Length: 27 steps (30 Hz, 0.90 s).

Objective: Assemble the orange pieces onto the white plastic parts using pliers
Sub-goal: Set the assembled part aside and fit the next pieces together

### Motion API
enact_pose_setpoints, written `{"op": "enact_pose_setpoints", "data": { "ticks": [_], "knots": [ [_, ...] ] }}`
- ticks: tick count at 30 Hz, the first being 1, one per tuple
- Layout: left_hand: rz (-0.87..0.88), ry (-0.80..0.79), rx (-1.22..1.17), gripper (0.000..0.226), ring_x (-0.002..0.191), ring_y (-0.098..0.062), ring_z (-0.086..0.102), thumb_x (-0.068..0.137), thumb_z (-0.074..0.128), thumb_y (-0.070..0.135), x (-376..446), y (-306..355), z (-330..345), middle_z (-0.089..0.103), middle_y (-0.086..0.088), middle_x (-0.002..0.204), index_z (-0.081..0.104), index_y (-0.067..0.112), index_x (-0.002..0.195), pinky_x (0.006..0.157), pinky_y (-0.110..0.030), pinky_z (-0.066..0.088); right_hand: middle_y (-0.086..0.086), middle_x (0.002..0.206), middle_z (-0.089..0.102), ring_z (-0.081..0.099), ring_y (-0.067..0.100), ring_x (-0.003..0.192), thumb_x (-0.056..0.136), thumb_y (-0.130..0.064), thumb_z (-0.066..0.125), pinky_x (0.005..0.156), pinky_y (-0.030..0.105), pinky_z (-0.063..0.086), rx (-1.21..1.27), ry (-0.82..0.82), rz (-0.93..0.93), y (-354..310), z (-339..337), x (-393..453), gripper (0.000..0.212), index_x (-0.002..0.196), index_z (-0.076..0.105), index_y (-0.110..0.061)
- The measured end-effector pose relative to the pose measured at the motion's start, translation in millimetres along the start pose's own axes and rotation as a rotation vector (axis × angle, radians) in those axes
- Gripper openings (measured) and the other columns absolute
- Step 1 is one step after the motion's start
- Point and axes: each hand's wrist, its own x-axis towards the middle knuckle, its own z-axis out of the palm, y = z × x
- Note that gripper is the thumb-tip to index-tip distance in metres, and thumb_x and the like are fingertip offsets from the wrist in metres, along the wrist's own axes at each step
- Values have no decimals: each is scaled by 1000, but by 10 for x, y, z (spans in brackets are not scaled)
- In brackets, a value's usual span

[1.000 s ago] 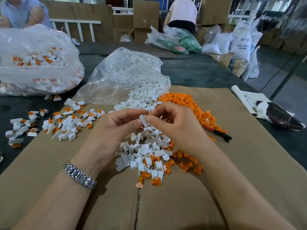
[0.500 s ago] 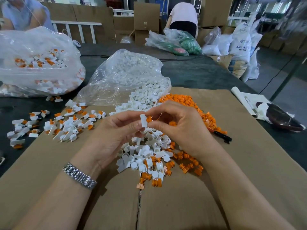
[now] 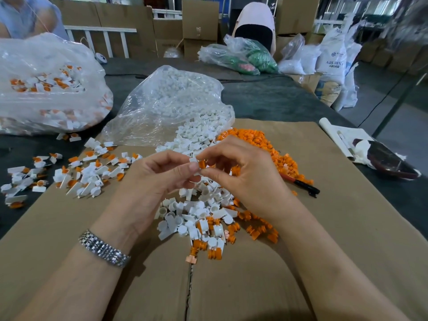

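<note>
Here orange piece (image 3: 202, 164) seated against white part (image 3: 194, 160).

Left hand (image 3: 157, 179): pinches a white part (image 3: 194, 160) above the loose pile (image 3: 196, 212).
Right hand (image 3: 247, 174): pinches an orange piece (image 3: 202, 164) against that part.
Pliers (image 3: 301, 185): on the cardboard (image 3: 324, 228), beside the orange heap (image 3: 259, 147).
Clear bag (image 3: 166, 105): spills white parts.

"ABS RESIN", or something close, in blue on the white sack (image 3: 331, 59) at far right.
</note>
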Motion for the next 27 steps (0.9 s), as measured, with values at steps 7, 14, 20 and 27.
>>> {"op": "enact_pose_setpoints", "data": {
  "ticks": [7,14,20,27],
  "knots": [
    [-67,-6,2,30,78,-19,73,65,88,23,31,-13,-20,77,-18,92,79,4,88,66,-20,57,-1,100,65,63,10,84,88,-13,78,77,25,54,-36,-31,4,-8,19,-8,24,112,74,-12],
    [-90,15,-12,33,66,-15,70,60,88,23,29,-18,-11,76,-18,87,79,2,84,59,-18,55,-2,99,65,62,10,84,88,-15,78,77,26,54,-51,-50,23,-37,29,-6,24,112,74,-14],
    [-117,80,-77,34,74,-15,73,53,90,25,43,-14,2,78,-14,92,80,8,81,57,-19,56,-13,112,63,61,3,99,92,-45,69,87,24,54,-232,73,350,180,-239,21,42,130,61,-30],
    [-135,90,-110,28,74,-13,70,61,91,23,66,-24,-56,74,-6,85,81,12,84,57,-20,55,7,109,57,56,30,108,89,-58,65,95,52,49,-742,-286,817,423,-372,-53,44,100,60,-15]
  ]
}}
